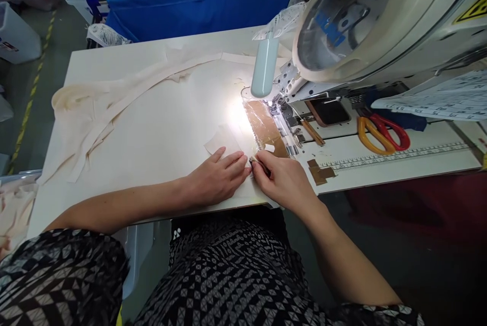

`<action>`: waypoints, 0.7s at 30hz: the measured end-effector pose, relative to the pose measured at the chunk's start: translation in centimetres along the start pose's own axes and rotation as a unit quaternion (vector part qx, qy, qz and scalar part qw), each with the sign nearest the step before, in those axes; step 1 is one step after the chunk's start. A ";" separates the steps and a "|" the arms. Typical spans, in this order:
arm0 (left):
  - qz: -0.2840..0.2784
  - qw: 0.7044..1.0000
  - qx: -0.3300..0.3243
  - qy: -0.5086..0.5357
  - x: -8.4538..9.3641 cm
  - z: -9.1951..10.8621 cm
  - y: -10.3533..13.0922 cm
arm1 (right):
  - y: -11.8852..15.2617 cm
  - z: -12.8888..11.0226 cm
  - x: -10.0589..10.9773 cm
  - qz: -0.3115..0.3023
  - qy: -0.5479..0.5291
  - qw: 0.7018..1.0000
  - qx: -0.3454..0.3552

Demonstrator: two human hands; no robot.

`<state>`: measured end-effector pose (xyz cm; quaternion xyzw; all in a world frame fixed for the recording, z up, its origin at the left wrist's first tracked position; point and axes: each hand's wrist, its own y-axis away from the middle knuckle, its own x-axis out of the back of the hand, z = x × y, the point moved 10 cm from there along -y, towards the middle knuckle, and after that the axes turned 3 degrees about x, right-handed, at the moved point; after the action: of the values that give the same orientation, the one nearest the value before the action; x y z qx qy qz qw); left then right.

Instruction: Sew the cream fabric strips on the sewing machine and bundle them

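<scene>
My left hand (217, 178) lies palm down with its fingers stretched out, pressing on a small pale fabric piece (223, 139) near the table's front edge. Right beside its fingertips, my right hand (279, 176) is closed, thumb against fingers. Something small and dark shows within the right hand's grip, mostly hidden, so its kind cannot be made out. A little white scrap (269, 148) lies just beyond those knuckles. Above both hands, the lit needle area of a sewing machine (276, 105) stands at the edge of a brown taped patch (264, 120).
Long pale fabric strips (125, 90) spread over the white table (182, 128). Orange-and-red-handled scissors (375, 136), a wooden-handled tool (312, 132) and a dark phone-like object (330, 111) lie right of the needle. A blue cloth trough (201, 6) borders the back; a person is behind it.
</scene>
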<state>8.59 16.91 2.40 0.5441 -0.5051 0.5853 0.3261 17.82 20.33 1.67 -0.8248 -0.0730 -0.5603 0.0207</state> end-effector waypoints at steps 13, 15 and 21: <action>-0.034 0.999 0.007 0.016 -0.7 0.1 -0.1 | 2.6 0.7 0.7 -0.089 -0.064 0.994 0.025; -0.038 0.999 0.005 0.021 -0.7 0.1 0.0 | 2.6 1.1 1.0 -0.063 -0.081 0.995 0.009; -0.029 0.999 0.000 0.026 0.0 0.3 -0.1 | 2.7 0.9 0.6 -0.030 -0.077 0.996 0.013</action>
<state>8.77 16.67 2.39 0.5434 -0.4803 0.5896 0.3556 19.26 17.78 1.98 -0.8628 -0.1068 -0.4941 0.0089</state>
